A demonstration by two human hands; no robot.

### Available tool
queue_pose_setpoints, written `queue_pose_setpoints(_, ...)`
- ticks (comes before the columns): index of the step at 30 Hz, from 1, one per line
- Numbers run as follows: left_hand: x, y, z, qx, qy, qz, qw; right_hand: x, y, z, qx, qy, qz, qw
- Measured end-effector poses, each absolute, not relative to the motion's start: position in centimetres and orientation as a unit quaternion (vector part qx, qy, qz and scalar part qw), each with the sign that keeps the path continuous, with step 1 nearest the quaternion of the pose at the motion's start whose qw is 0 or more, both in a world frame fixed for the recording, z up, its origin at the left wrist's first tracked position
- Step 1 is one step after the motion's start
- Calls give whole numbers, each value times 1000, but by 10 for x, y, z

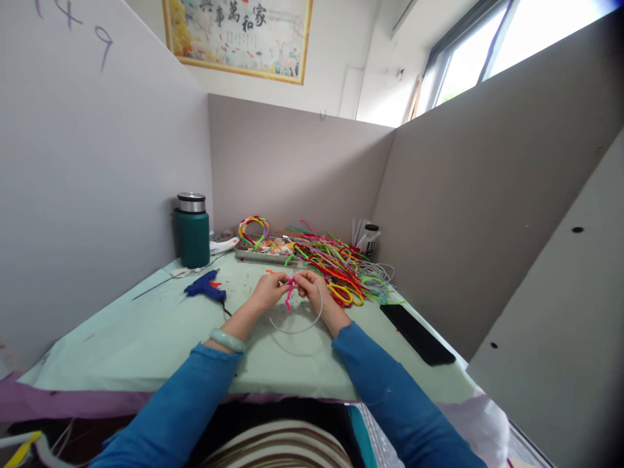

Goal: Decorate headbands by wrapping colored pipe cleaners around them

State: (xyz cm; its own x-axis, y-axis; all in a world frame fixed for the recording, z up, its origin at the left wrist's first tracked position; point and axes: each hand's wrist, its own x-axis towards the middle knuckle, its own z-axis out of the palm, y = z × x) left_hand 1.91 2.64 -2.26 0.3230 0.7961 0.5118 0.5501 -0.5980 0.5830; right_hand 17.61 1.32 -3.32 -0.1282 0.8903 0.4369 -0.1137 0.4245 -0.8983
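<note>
Above the middle of the table, my left hand (270, 290) and my right hand (311, 288) meet with fingertips pinched. Between them is a bright pink pipe cleaner (289, 300), its loose end hanging down. A thin pale grey hoop (296, 332), like a bare headband, curves below the hands; its upper part is partly hidden by the fingers. Both hands grip at the spot where the pink pipe cleaner meets the hoop. Just beyond my left hand lies a short orange piece (271, 272).
A blue glue gun (207, 286) lies left, before a green bottle (192, 234). Behind the hands are a metal tray (258, 256) of small pieces, colourful wrapped hoops (253, 232) and a pipe-cleaner heap (331, 257). Grey hoops (385, 274) and a black slab (416, 333) lie right. Partitions surround the table.
</note>
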Motion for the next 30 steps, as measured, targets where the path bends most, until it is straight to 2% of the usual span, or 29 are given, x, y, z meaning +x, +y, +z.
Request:
queue_pose_setpoints(22, 20, 21, -21, 827, 420, 364, 88, 177, 15, -36, -334, -622, 418, 571)
queue_pose_setpoints(30, 20, 21, -22, 822, 405, 385, 114, 177, 16, -37, -337, -610, 421, 580)
